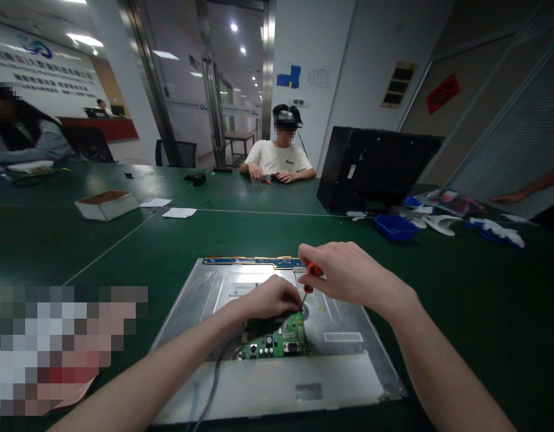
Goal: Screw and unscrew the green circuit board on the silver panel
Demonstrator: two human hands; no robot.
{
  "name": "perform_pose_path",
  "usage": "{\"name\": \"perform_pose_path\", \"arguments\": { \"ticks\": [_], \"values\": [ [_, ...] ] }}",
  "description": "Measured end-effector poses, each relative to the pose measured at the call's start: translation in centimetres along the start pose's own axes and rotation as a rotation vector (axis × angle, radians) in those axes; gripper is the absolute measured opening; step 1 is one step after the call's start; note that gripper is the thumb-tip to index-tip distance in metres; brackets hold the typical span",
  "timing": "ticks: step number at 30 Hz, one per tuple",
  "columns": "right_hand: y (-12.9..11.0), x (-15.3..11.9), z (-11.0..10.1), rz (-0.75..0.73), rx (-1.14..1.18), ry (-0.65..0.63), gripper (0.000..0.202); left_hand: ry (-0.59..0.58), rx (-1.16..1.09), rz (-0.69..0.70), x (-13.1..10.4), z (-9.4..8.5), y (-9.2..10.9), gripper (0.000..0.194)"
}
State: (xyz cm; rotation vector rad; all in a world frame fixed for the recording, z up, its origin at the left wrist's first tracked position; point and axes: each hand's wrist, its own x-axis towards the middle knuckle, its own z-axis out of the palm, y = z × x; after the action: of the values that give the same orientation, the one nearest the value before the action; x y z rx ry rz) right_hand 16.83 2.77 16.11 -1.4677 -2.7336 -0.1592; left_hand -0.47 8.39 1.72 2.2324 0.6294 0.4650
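Observation:
A flat metal display panel [344, 354] lies before me, with a green circuit board [277, 345] on its middle. My right hand [335, 270] is closed round the red and black handle of a screwdriver [309, 282], its shaft slanting down to the board's upper right corner. Beside the tip, my left hand [277, 300] has its fingers pinched together at the board's edge; what they hold, if anything, is hidden. A grey cable [214, 384] runs from near the board over the panel's front edge. Along the panel's far edge is a narrow blue circuit strip [245, 261].
On the green table [241, 234] stand a white open box [107, 207], papers [178, 213], a blue tray [396, 228], gloves [497, 231] and a black monitor housing [376, 168]. Across sits a person in a white shirt [279, 157]; others are at both sides.

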Motion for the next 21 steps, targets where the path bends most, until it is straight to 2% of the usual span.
{"name": "perform_pose_path", "arguments": {
  "ticks": [8,13,15,21],
  "values": [
    [-0.07,-0.49,-0.11,-0.095,0.097,0.005,0.014,-0.009,-0.031,-0.006,-0.01,0.08,-0.07,0.018],
    [-0.25,0.04,0.20,-0.048,0.018,0.017,0.008,-0.010,-0.030,-0.008,-0.02,-0.06,0.32,0.017],
    [-0.23,0.15,0.24,-0.016,-0.015,0.006,0.012,-0.014,-0.027,-0.001,-0.03,-0.08,0.32,0.017],
    [-0.14,-0.36,-0.09,-0.084,0.099,-0.010,0.014,-0.006,-0.036,-0.006,-0.02,0.04,0.01,0.018]
  ]
}}
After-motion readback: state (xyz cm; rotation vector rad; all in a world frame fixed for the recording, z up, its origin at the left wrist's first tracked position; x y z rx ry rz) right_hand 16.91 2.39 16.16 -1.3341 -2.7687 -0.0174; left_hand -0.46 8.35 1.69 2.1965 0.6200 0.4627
